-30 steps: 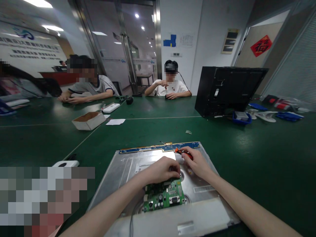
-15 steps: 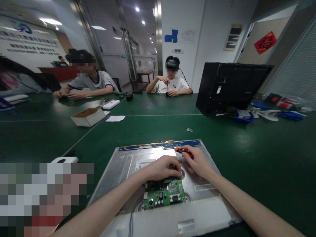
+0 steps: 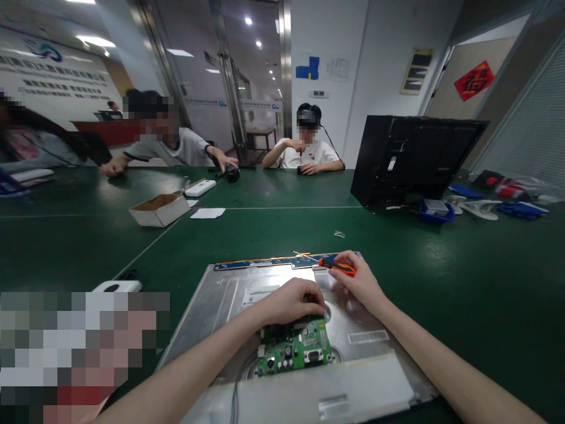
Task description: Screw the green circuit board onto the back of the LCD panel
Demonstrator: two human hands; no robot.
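Note:
A green circuit board (image 3: 293,346) lies on the silvery metal back of a display panel (image 3: 212,297). Over the board's far edge, my left hand (image 3: 300,300) is closed with thumb and fingers pinched together. What sits between those fingertips is hidden. My right hand (image 3: 358,280) grips the orange-and-dark handle of a screwdriver (image 3: 338,266) above the panel's far right part. Its thin shaft points left, over the blue circuit strip (image 3: 251,263) along the panel's far edge. Grey cables (image 3: 233,394) run from beside the green board toward the near edge.
A large black monitor (image 3: 410,159) stands at the back right, beside a blue tray (image 3: 436,211). A white open box (image 3: 159,211) and white papers (image 3: 207,213) lie at left. Other people sit across the green table (image 3: 282,229); one person's hand (image 3: 227,164) touches a black object.
The screwdriver has turned flatter in my right hand, its handle shifting slightly right and my grip loosening toward the fingertips. My left hand stays put. Across the table, a person's arm has reached out.

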